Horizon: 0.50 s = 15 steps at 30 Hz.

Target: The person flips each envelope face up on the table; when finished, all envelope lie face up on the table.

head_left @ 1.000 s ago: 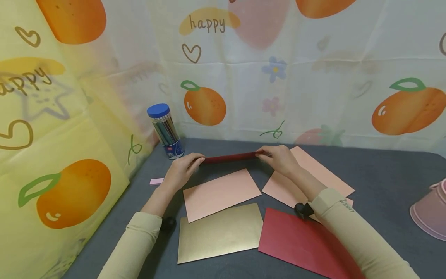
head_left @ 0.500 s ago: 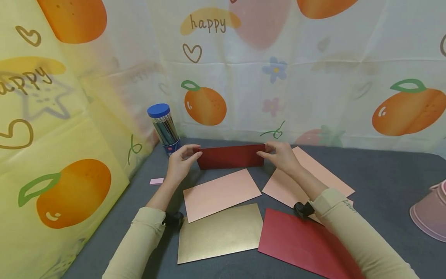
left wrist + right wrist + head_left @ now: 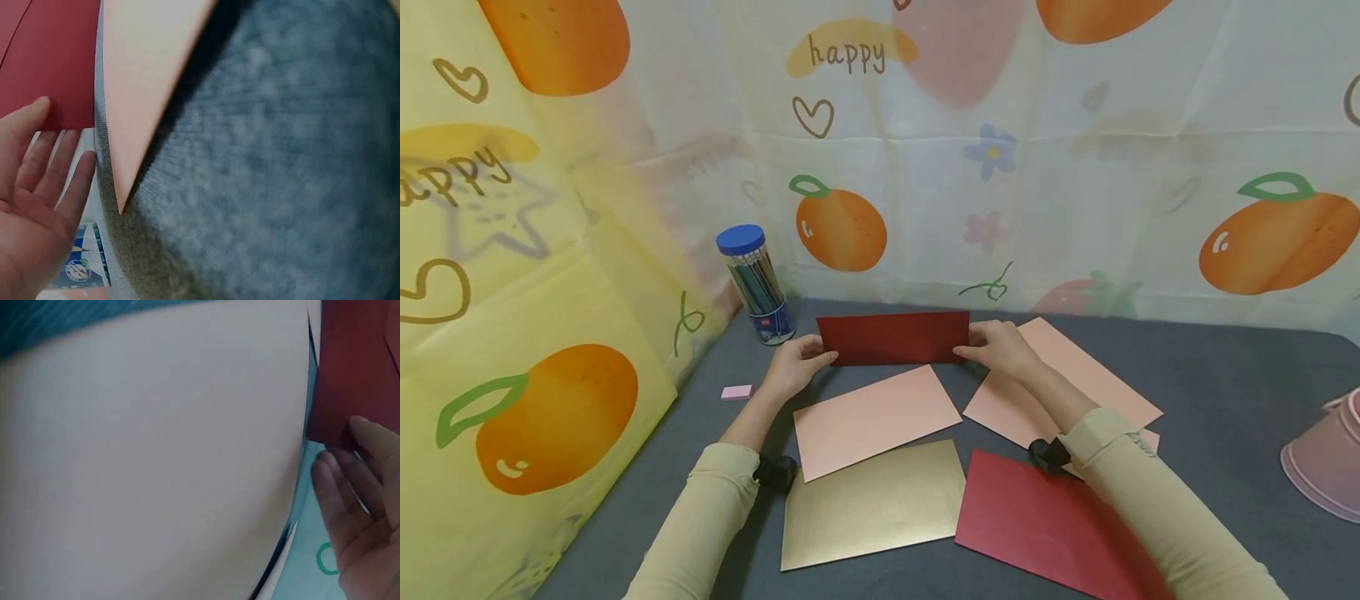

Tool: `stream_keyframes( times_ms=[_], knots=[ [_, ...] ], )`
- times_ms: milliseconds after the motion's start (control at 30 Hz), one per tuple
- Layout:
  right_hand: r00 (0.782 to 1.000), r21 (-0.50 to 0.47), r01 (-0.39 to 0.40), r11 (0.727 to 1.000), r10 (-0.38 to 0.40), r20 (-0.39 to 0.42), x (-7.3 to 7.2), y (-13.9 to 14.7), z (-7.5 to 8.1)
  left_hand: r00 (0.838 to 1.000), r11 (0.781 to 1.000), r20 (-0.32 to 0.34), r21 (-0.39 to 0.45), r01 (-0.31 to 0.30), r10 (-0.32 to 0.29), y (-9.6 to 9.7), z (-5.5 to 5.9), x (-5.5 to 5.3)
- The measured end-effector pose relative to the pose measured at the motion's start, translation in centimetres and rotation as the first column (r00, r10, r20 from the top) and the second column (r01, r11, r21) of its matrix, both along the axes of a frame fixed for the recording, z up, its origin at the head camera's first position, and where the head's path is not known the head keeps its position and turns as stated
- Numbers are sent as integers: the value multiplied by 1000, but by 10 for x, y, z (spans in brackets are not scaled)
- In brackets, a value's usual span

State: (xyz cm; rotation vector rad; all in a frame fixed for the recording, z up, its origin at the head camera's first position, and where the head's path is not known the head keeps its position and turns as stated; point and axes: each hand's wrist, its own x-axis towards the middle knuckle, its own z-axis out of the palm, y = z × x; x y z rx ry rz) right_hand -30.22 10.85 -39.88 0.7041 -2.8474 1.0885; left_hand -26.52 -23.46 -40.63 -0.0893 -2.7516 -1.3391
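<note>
Dark red envelope (image 3: 892,338) stands on its long side near the far edge of the worktop (image 3: 1225,400), right of the pencil tub (image 3: 756,283) by the far left corner. My left hand (image 3: 793,367) pinches its left end, thumb on the near face; my right hand (image 3: 1003,348) pinches the right end likewise. Lower edge touching the worktop: cannot tell.

Lying flat nearer me: a lone pink piece (image 3: 877,423), its corner over a gold piece (image 3: 872,508); a red piece (image 3: 1041,512) toward the near edge, right of the gold; overlapping pink pieces (image 3: 1093,379) under my right forearm.

Progress, my judgement: envelope raised and levelled, not yet let go; flat pieces spread out, gathering or sorting them apparently not done.
</note>
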Motion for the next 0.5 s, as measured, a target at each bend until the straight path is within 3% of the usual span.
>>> stream_keyframes(
  times_ms=[267, 500],
  knots=[
    [999, 62, 28, 998, -31, 45, -2, -3, -5, 1000, 999, 9, -48, -12, 12, -2, -5, -1],
    [981, -91, 102, 991, -86, 172, 0, -12, -3, 997, 997, 36, -26, -70, 71, -1, -3, -6]
  ],
)
